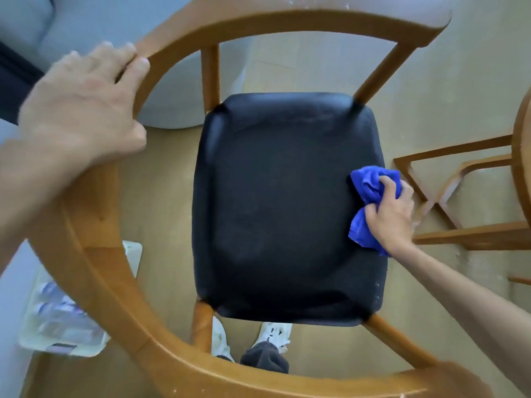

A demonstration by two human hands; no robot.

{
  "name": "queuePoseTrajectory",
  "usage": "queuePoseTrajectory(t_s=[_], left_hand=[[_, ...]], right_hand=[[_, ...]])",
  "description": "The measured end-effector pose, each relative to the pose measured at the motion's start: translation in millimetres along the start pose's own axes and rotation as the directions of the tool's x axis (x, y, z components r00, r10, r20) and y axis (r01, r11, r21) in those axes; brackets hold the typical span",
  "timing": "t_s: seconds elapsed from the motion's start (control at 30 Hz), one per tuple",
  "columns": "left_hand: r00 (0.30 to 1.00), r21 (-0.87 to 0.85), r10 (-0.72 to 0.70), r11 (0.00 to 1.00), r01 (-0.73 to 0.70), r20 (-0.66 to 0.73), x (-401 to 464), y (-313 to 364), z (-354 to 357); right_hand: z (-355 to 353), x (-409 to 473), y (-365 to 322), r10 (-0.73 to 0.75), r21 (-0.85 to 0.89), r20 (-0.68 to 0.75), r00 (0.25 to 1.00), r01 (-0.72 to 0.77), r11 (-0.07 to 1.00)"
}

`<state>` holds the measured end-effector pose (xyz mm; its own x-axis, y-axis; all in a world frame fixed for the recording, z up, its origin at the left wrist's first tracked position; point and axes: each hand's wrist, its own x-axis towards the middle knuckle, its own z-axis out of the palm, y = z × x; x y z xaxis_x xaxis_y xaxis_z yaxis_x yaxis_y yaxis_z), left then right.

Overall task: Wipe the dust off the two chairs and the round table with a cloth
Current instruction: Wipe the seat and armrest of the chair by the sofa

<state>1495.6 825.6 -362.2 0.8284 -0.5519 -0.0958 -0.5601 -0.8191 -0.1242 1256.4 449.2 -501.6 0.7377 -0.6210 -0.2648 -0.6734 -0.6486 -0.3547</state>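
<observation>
I look straight down on a wooden chair point(94, 268) with a curved armrest rail and a black seat cushion point(281, 208). My left hand point(83, 110) grips the rail at the upper left, fingers curled over the wood. My right hand point(393, 211) holds a bunched blue cloth point(370, 185) and presses it on the right edge of the seat. Pale dust specks show on the seat's lower right corner. At the far right, the rim of the round table point(521, 156) and its wooden base struts point(448, 179) are partly in view.
A plastic-wrapped pack of bottles point(60, 320) lies on the floor at the lower left, under the rail. A grey sofa point(31, 27) fills the upper left. My shoes point(273, 331) stand just behind the seat. Beige floor surrounds the chair.
</observation>
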Motion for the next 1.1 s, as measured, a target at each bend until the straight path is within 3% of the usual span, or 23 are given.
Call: queuePoseTrajectory(t_s=[0.1, 0.2, 0.37, 0.63, 0.8, 0.9, 1.1], left_hand=[[0.997, 0.110, -0.026, 0.994, 0.018, 0.073, -7.8, 9.6, -16.9], [0.991, 0.144, -0.053, 0.989, 0.036, 0.120, -8.1, 11.3, -17.7], [0.972, 0.104, -0.156, 0.985, 0.139, 0.174, 19.0, 33.2, -17.6], [0.970, -0.102, -0.218, 0.968, 0.229, 0.108, 79.5, 78.8, -5.2], [0.927, -0.128, -0.359, 0.920, 0.371, 0.107, 86.5, 105.5, 1.9], [0.913, -0.100, -0.393, 0.910, 0.403, 0.107, 82.3, 106.8, 13.3], [0.911, -0.160, -0.405, 0.907, 0.390, -0.078, 83.1, 118.4, 30.2]], right_hand=[[-4.0, -69.4, 30.0, 0.232, 0.032, 0.091, 0.969, -0.236, 0.971], [-2.3, -91.7, 35.6, 0.435, 0.014, 0.193, 0.880, -0.446, 0.895], [5.6, -64.9, 28.4, 0.510, 0.104, 0.144, 0.848, -0.525, 0.844], [13.6, -37.7, 29.4, 0.315, 0.219, -0.023, 0.949, -0.302, 0.928], [1.8, -5.1, 18.3, 0.134, 0.207, -0.015, 0.991, -0.128, 0.970], [1.2, 42.7, -3.7, 0.115, 0.199, -0.061, 0.991, -0.101, 0.975], [-2.9, 150.7, -24.8, 0.059, 0.212, -0.043, 0.997, -0.049, 0.976]])
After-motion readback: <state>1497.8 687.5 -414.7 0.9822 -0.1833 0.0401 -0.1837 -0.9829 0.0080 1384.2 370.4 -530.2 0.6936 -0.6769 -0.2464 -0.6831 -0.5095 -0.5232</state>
